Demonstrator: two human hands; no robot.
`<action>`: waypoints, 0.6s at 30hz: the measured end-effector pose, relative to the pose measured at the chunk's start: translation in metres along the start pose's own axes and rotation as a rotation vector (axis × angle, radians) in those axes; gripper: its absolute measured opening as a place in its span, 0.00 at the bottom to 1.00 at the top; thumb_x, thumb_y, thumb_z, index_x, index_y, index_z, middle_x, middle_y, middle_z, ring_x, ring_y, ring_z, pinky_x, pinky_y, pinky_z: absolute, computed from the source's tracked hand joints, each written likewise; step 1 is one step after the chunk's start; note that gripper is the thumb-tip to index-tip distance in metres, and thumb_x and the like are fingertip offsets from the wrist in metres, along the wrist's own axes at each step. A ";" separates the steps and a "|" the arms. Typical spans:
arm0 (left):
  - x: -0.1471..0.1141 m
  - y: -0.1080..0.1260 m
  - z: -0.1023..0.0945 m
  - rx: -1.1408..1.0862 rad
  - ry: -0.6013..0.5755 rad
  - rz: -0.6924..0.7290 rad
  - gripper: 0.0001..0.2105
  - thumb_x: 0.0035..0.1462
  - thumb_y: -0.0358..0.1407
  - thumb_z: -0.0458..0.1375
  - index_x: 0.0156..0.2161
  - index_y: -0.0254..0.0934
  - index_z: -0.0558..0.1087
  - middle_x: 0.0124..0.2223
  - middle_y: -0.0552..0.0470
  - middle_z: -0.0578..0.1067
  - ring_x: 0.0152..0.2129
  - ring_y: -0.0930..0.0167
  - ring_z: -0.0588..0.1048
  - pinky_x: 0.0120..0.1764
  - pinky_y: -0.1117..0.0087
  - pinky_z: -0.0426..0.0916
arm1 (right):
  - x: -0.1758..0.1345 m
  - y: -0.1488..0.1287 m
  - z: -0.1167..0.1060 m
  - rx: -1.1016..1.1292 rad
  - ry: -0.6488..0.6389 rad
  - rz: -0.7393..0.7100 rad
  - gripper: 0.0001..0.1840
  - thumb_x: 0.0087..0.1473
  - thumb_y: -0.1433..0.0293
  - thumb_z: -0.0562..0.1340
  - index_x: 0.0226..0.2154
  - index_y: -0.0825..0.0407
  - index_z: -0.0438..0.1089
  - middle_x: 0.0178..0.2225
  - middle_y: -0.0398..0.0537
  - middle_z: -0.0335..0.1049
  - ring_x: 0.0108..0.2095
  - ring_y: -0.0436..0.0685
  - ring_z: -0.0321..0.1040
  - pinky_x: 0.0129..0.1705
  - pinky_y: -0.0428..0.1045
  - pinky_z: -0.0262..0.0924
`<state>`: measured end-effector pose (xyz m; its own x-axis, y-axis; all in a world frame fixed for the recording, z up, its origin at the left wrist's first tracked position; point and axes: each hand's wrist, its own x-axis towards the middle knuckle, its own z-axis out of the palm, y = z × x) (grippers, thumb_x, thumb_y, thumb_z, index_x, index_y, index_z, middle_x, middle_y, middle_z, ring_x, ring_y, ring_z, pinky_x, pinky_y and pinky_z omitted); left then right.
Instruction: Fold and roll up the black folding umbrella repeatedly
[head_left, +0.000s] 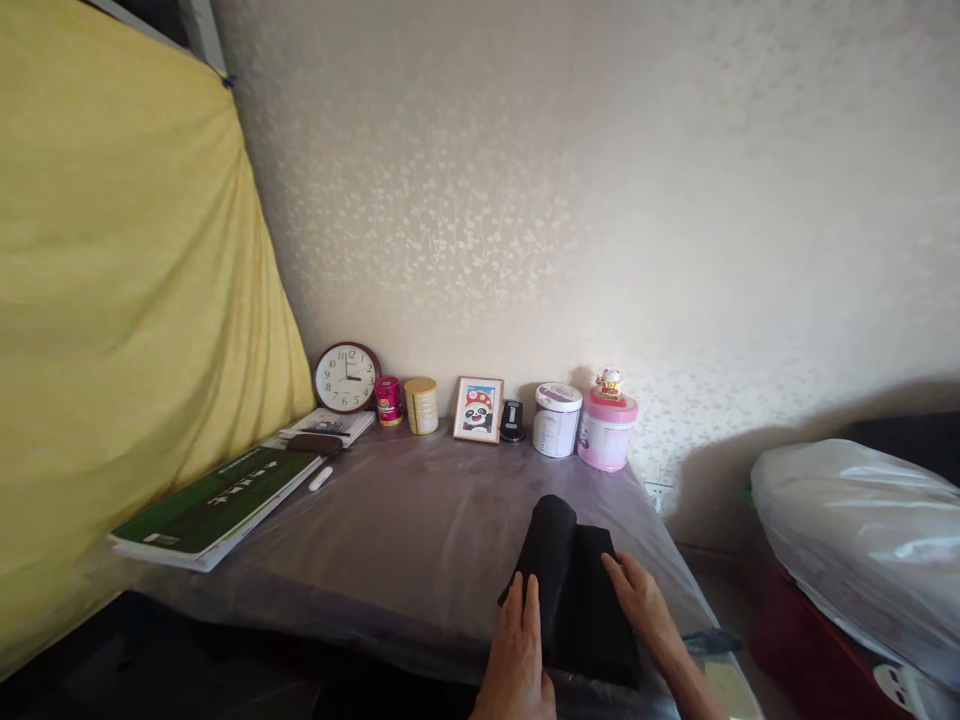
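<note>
A piece of black cloth (592, 610) lies near the front right of the table, its left part folded or rolled into a thick, rounded ridge and its right part flat. My left hand (517, 650) rests along the left side of that ridge, fingers stretched out and pointing away from me. At the cloth's right edge, my right hand (637, 595) touches the fabric with extended fingers. The undersides of both hands are out of sight.
A clear plastic sheet covers the table (420, 530). Along the wall stand a clock (346, 378), several tins, a framed panda picture (478, 410) and a lucky-cat figurine (609, 384). A green book (225, 500) lies left; a white plastic bag (862, 530) bulges at right.
</note>
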<state>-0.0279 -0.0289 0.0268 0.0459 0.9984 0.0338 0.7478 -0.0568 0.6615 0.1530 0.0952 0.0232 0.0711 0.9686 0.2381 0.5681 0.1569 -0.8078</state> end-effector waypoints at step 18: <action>0.001 -0.021 0.018 0.080 0.051 0.066 0.42 0.38 0.22 0.50 0.62 0.29 0.41 0.65 0.38 0.44 0.62 0.62 0.47 0.60 0.60 0.50 | 0.012 -0.056 0.070 0.036 -0.082 -0.105 0.18 0.52 0.63 0.52 0.42 0.55 0.67 0.25 0.48 0.73 0.26 0.56 0.70 0.27 0.48 0.61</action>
<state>-0.0316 -0.0270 -0.0004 0.0649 0.9913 0.1149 0.7950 -0.1209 0.5944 0.0641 0.1115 0.0337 -0.0557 0.9587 0.2787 0.5391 0.2639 -0.7998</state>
